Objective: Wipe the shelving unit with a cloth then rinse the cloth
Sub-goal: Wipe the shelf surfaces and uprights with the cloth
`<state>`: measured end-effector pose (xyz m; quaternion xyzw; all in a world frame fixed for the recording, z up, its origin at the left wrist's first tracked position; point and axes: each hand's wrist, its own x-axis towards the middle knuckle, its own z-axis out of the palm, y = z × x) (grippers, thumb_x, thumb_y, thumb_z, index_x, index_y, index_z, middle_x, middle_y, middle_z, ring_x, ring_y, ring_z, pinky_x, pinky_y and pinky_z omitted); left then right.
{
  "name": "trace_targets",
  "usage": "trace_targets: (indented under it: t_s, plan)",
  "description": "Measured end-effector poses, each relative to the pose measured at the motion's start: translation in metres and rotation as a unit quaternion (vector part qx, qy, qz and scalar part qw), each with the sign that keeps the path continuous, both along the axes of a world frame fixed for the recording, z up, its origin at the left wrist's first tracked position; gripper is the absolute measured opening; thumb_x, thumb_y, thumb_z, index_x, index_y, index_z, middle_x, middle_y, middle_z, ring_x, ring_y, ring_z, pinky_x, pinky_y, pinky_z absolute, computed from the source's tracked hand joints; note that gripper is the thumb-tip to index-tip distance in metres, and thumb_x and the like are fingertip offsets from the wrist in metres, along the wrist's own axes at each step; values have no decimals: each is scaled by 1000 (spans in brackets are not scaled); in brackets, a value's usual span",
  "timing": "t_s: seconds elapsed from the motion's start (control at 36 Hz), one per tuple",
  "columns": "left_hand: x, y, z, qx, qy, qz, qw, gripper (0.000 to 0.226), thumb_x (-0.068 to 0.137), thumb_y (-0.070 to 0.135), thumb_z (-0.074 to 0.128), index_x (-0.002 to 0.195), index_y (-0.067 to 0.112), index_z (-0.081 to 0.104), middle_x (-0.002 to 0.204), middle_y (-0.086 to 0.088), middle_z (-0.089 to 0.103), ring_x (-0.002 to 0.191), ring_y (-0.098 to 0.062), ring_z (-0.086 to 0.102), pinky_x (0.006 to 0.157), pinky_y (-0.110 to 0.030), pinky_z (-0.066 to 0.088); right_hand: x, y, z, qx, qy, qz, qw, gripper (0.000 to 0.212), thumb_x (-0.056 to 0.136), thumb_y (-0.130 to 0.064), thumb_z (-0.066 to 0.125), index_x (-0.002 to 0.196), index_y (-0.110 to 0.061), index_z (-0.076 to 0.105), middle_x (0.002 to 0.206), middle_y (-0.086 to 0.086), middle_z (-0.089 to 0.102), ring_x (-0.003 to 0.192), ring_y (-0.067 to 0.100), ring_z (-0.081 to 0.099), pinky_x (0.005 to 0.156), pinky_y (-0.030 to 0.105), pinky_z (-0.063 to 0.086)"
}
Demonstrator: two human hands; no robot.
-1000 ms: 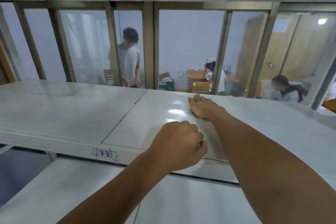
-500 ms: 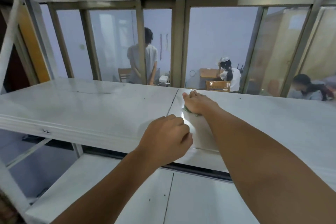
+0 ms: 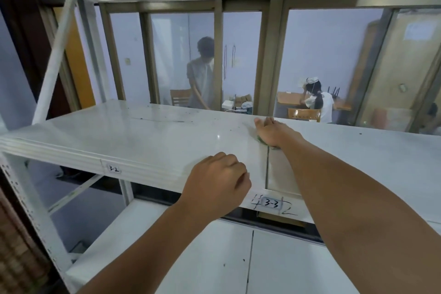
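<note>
The white metal shelving unit point(image 3: 143, 141) fills the view, its upper board at chest height with labels "3-2" and "3-3" on the front lip. My right hand point(image 3: 272, 132) lies flat near the back of that board, pressing a green cloth point(image 3: 262, 140) that shows only as a small edge under the palm, right at the seam between two panels. My left hand point(image 3: 218, 181) is curled in a fist and rests on the front edge of the same board, holding nothing. Dark specks of dirt dot the board to the left of the cloth.
A lower white shelf board point(image 3: 214, 258) runs under my arms. A white upright post point(image 3: 26, 200) and a diagonal brace point(image 3: 55, 59) stand at the left. Behind the shelf is a glazed partition point(image 3: 241, 55); several people and wooden desks are beyond the glass.
My right hand has slid the cloth leftward along the back of the board to the panel seam. My view has swung left, bringing the left post into sight. The left fist stays on the front edge.
</note>
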<state>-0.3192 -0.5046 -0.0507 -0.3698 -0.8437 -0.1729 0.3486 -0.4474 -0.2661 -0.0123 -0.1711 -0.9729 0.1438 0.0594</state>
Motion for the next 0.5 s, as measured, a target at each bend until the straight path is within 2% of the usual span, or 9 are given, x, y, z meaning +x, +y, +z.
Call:
trace_targets:
  t_s: [0.08,0.17,0.28,0.5]
  plan:
    - [-7,-11,-1,13,6,4,1000,31,90,29,49,64,20,65,66,7,60,63,-15,52,55,-29,46,-9,-8,-1,4,6,1,1000,86,94,-68,3,160,-15,19,168,3,17,151,28,24,117,48,22]
    - [-14,-24,-2,23,10,15,1000,30,89,28,51,61,20,62,64,7,59,61,-15,51,54,-29,45,-22,-17,-3,12,2,24,1000,99,81,-72,-6,158,-18,21,167,5,20,149,31,28,114,50,26]
    - [-21,-41,-2,25,13,14,999,31,88,26,54,58,19,56,62,5,56,59,-16,48,53,-30,45,-40,-42,-6,-1,5,23,1000,85,95,-68,1,162,-16,13,169,2,12,152,28,21,119,46,20]
    - [-46,-75,3,16,25,10,1000,36,88,27,55,55,18,44,56,2,50,56,-20,47,52,-32,43,-72,-82,-8,7,-4,31,1000,86,95,-72,3,162,-19,13,169,2,11,153,29,21,122,49,21]
